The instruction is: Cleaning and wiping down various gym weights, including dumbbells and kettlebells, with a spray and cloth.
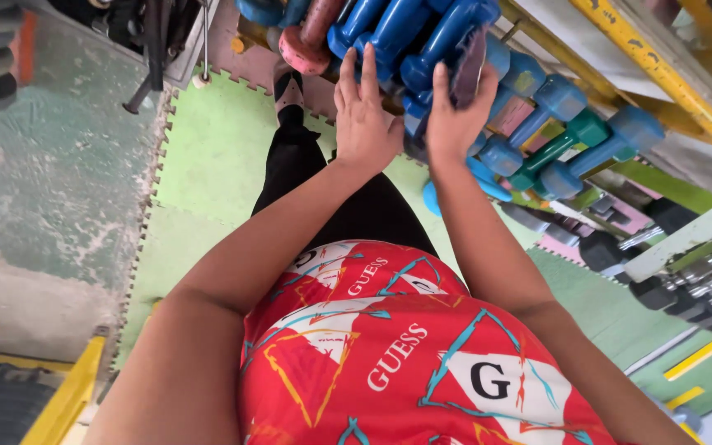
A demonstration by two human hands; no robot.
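Dumbbell [453, 37]: blue, on the rack [661, 70]
Right hand [455, 115]: curled around its end
Left hand [364, 115]: fingers spread, flat against neighbouring dumbbells [372, 25]

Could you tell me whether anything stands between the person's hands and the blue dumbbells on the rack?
Nothing visible does. The right hand is already on a blue dumbbell, its dark end under the fingers. The left hand rests against the neighbouring blue dumbbells, fingers spread. A pink dumbbell lies to the left, clear of both hands.
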